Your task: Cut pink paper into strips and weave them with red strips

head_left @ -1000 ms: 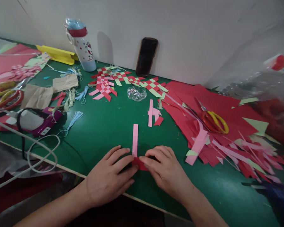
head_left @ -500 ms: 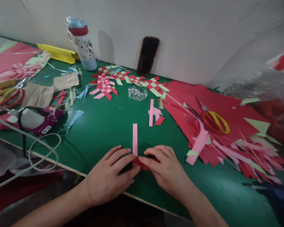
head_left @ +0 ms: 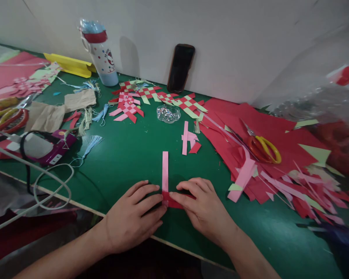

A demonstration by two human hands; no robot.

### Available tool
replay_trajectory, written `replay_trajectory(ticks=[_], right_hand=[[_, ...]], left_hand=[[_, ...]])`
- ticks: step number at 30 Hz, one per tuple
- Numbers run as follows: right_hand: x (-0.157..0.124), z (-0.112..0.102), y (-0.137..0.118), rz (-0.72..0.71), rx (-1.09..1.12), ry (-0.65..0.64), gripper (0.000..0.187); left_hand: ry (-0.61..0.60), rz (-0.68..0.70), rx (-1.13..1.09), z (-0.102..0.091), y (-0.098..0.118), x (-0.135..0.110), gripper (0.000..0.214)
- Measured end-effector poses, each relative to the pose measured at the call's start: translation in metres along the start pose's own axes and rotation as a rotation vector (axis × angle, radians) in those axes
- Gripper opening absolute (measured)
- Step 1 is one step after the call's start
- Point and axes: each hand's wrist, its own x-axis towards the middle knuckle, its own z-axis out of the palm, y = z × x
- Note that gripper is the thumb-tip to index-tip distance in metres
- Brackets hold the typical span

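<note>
Near the front edge of the green table, my left hand and my right hand meet over a red paper strip. The fingertips of both hands press on it where it crosses a pink paper strip. The pink strip runs straight away from me. My left fingers lie mostly flat on the table with the forefinger tip on the red strip. My right fingers are curled and pinch the red strip from the right.
Loose pink and red strips lie beyond, with a dish of beads and woven paper mats. Red sheets and scissors fill the right. A glue gun with cables, a bottle and a phone stand around.
Both hands stay over the crossing strips. My fingertips shifted slightly on the red strip and the camera view moved a little.
</note>
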Motion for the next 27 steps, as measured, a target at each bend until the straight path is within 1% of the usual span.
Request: replay_trajectory(ticks=[4,12,17,20,27], right_hand=[[0.0,-0.0008,0.0009,-0.003,0.019,0.001,0.03],[0.0001,-0.0018,0.0001,0.005,0.035,-0.01,0.034],[0.0021,-0.003,-0.0031,0.023,0.027,-0.008,0.025],[0.0021,-0.0033,-0.0032,0.011,0.013,-0.01,0.025],[0.0013,-0.0025,-0.0015,0.052,-0.048,0.053,0.025]], left_hand=[[0.014,-0.006,-0.005,-0.0008,0.0004,0.0012,0.023],[0.004,0.02,-0.008,-0.0027,0.0004,0.0028,0.024],[0.005,0.007,-0.015,-0.0024,0.0011,0.0033,0.022],[0.004,0.001,-0.014,-0.0014,0.0011,0.003,0.022],[-0.008,0.009,-0.024,-0.0007,0.0001,0.0044,0.022]])
